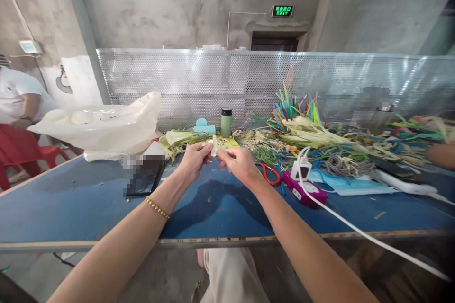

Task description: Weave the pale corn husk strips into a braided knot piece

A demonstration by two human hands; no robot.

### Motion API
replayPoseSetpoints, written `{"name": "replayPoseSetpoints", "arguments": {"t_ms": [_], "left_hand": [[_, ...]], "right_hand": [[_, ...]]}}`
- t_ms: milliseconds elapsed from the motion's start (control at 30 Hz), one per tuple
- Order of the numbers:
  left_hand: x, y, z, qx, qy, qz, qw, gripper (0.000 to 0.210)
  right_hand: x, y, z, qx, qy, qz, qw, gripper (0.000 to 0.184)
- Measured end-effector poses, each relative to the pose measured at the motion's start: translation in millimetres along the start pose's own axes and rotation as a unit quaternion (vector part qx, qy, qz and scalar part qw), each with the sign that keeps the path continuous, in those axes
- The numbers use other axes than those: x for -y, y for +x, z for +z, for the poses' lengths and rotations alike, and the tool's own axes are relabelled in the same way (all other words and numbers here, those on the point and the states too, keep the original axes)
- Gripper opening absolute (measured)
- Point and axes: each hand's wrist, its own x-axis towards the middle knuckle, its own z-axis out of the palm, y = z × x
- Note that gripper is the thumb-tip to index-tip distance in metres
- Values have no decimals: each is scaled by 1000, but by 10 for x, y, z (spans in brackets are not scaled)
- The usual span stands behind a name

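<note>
Above the middle of the blue table, my left hand (195,160) pinches a small pale, whitish strip (214,145) between thumb and fingers. The strip stands upright, its top end sticking up past the fingertips. My right hand (240,164) is closed too, its thumb and forefinger meeting the strip's lower part from the other side. What the strip is made of is too small to tell; it resembles the pale dried husks (177,138) lying just beyond my left hand. Behind the hands is a yellow piece (232,143) with small scraps around it.
A large plastic bag (95,128) stands at the left, by a dark tablet-like object (144,182). Beyond are a green bottle (226,123) and a mesh screen (185,85). To the right: red-handled scissors (272,175), a purple power strip (307,191), a white cable (350,222), tangled strands (341,165).
</note>
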Motion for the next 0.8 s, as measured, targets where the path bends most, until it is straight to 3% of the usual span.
{"name": "replayPoseSetpoints", "arguments": {"t_ms": [233, 433, 800], "left_hand": [[0, -35, 46, 54, 8, -5, 999, 35], [10, -16, 21, 69, 13, -27, 997, 33], [11, 7, 5, 32, 24, -26, 999, 33]], "right_hand": [[34, -3, 66, -31, -14, 26, 999, 23], [46, -4, 54, -45, -21, 16, 999, 21], [25, -11, 61, -12, 13, 27, 999, 29]]}}
